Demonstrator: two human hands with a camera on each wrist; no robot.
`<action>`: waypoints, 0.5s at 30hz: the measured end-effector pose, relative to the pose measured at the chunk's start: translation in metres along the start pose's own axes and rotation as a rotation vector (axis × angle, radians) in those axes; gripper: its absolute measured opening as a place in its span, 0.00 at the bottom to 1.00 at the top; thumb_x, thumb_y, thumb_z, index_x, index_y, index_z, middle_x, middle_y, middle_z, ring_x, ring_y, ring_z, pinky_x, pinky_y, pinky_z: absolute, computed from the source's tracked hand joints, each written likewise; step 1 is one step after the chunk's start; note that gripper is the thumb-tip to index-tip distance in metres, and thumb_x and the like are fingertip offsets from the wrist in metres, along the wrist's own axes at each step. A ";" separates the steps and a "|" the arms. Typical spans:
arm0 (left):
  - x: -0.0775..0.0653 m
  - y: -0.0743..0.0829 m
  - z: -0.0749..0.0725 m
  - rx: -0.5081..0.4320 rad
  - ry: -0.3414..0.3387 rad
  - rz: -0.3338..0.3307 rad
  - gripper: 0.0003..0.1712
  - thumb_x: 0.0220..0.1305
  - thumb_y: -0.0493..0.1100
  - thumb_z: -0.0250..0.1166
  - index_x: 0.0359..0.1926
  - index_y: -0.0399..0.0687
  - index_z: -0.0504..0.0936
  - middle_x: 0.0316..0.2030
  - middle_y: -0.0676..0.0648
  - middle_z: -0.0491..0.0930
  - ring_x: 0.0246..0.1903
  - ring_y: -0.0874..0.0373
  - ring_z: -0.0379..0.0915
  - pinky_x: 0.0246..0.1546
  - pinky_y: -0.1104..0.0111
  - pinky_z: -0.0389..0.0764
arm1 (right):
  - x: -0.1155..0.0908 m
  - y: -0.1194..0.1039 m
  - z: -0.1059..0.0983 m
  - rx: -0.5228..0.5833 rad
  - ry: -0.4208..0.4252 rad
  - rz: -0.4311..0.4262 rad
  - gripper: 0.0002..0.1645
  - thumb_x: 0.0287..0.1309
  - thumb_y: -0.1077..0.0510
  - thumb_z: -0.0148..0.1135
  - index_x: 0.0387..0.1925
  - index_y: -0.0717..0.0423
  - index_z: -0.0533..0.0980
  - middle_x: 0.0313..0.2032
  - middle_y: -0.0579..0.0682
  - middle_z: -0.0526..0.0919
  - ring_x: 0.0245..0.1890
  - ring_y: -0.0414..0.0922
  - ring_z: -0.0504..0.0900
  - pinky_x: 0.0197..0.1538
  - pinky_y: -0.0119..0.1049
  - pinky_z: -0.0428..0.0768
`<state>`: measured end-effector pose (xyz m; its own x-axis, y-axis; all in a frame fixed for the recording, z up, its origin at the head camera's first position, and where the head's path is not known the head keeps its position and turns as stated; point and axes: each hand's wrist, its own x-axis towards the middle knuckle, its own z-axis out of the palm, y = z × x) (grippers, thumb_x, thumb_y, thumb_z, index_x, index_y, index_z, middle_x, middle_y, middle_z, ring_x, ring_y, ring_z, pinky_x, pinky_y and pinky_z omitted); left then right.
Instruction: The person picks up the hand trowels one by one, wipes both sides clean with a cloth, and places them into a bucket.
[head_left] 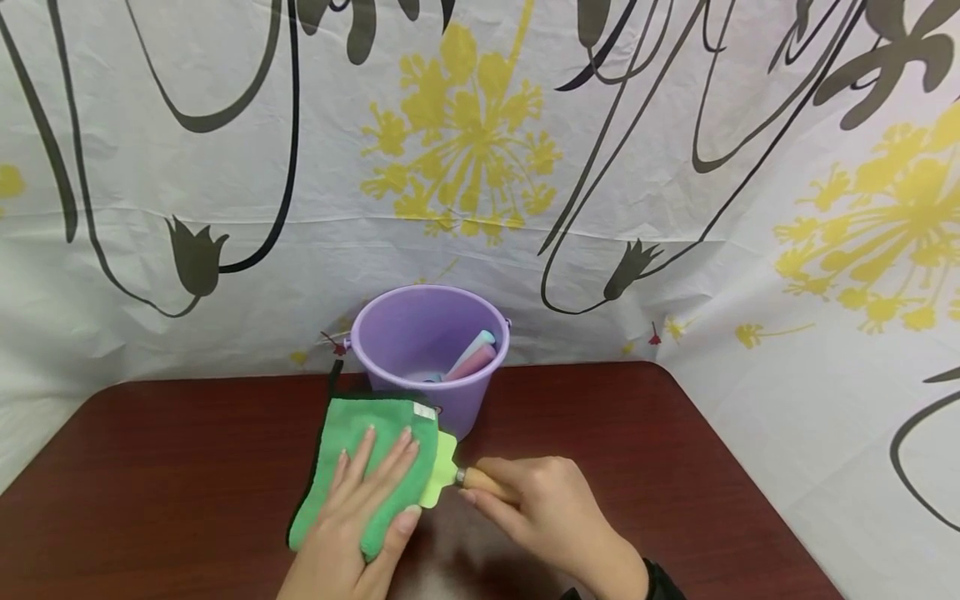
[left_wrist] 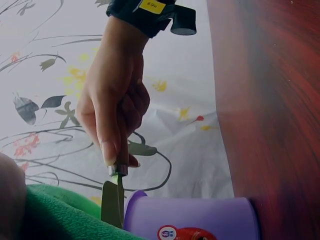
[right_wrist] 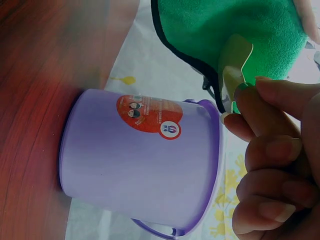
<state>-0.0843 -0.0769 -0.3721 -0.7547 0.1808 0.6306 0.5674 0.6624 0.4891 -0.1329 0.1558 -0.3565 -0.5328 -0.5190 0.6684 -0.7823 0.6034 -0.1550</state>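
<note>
My right hand (head_left: 551, 508) grips the wooden handle (head_left: 487, 483) of a small shovel with a yellow-green blade (head_left: 442, 471). On top of a green cloth (head_left: 405, 492) with black edging rests my left hand (head_left: 348, 533), its fingers spread and straight. The cloth covers most of the blade. From below, the right wrist view shows the blade (right_wrist: 235, 60) against the cloth (right_wrist: 195, 30). In the left wrist view the right hand (left_wrist: 115, 95) curls around the handle, beside the cloth (left_wrist: 65, 215). Just behind both hands stands a purple bucket (head_left: 468, 400).
Inside the bucket lean a pink and a light-blue rod-like item (head_left: 474, 360), their kind unclear. The bucket stands on a dark red-brown table (head_left: 187, 467) near its back edge. A white patterned sheet (head_left: 247, 333) hangs behind and along the right.
</note>
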 end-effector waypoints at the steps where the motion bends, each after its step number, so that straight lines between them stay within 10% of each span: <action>1: -0.001 0.000 0.001 0.020 -0.011 0.017 0.36 0.68 0.45 0.65 0.74 0.67 0.66 0.72 0.60 0.68 0.79 0.55 0.51 0.77 0.82 0.30 | 0.000 0.000 0.000 -0.002 0.000 -0.010 0.11 0.63 0.45 0.69 0.28 0.39 0.77 0.16 0.33 0.65 0.20 0.23 0.59 0.26 0.12 0.60; 7: -0.004 0.000 0.011 0.145 -0.083 0.123 0.30 0.69 0.57 0.63 0.71 0.65 0.72 0.69 0.62 0.72 0.71 0.49 0.68 0.77 0.83 0.30 | 0.000 -0.004 0.003 -0.011 -0.043 0.016 0.10 0.63 0.45 0.69 0.28 0.38 0.78 0.17 0.29 0.71 0.19 0.21 0.60 0.25 0.11 0.62; 15: -0.005 -0.001 0.013 0.222 -0.017 0.277 0.29 0.73 0.63 0.56 0.68 0.59 0.76 0.66 0.58 0.77 0.69 0.54 0.70 0.79 0.78 0.39 | -0.001 -0.007 0.006 -0.020 -0.035 0.011 0.05 0.64 0.44 0.68 0.33 0.35 0.81 0.20 0.27 0.76 0.19 0.21 0.62 0.25 0.12 0.65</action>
<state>-0.0856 -0.0692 -0.3835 -0.5886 0.3864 0.7101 0.6675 0.7279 0.1572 -0.1286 0.1490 -0.3603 -0.5525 -0.5329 0.6409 -0.7699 0.6209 -0.1475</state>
